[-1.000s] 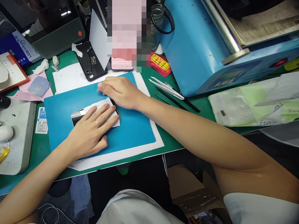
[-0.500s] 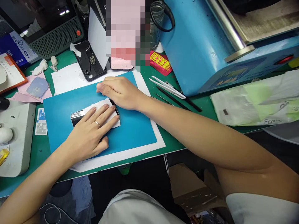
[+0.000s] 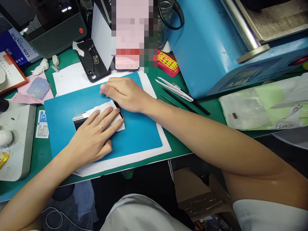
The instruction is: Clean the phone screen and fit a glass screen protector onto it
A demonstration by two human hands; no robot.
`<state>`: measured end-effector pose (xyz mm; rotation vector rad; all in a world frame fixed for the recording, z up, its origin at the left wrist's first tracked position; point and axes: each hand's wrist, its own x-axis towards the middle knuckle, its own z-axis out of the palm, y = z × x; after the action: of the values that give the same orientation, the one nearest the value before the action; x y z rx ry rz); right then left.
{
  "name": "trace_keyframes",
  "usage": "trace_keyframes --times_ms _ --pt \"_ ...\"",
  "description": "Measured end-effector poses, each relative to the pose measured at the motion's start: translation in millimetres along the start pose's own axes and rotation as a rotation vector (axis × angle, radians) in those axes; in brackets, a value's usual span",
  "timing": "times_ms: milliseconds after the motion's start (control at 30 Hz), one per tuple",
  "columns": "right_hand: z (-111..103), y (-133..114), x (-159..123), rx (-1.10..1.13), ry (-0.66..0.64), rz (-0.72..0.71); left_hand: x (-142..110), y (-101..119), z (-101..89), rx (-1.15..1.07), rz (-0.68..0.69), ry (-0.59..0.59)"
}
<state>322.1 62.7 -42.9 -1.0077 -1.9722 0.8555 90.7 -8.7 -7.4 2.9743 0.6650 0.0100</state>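
As a blue mat [image 3: 141,131] lies below, the left hand [image 3: 92,136] is spread nearly flat, gripping nothing. The right hand [image 3: 124,93] curls beside the phone [image 3: 79,123], with nothing showing in it. The phone is on the mat, under a white wipe [image 3: 103,106]; soft, even pressing seems best.

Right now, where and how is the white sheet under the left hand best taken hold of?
Probably at the near right corner of the white sheet, pinched from the right side: that corner juts out beside the index finger of the left hand, bordering the blue mat. The far edge seems less handy, since fingertips lie close to it and the right hand sits just beyond.
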Motion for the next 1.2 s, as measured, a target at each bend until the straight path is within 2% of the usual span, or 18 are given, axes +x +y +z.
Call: trace_keyframes --times_ms 200,433,600,800,900,1100,1200 --pt "0.3 0.5 0.4 0.014 0.005 -0.010 -1.2 -0.8 0.9 0.011 0.004 0.015" --pt "-0.1 2.4 -0.7 0.017 -0.006 -0.013 -5.1 -13.3 3.3 -0.003 0.065 0.057" --pt "-1.3 2.4 -2.0 -0.057 -0.020 -0.010 -10.5 -16.6 -3.0 -0.009 0.078 0.170" --pt "-1.7 -1.2 -5.4 -0.152 -0.071 -0.031 -15.7 -18.3 -12.2 0.000 0.023 0.154" --pt "-7.2 -3.1 -7.6 -0.189 -0.158 -0.047 -21.7 -21.1 -13.1 -0.014 -0.018 0.157" --pt "-32.2 -9.0 -18.6 -0.274 -0.498 -0.065 -49.4 -24.9 -14.3 -0.076 -0.076 0.112" --pt "-38.0 -9.2 -27.6 -0.313 -0.531 -0.039 -59.7 -25.7 -14.0 -0.077 -0.079 0.102"
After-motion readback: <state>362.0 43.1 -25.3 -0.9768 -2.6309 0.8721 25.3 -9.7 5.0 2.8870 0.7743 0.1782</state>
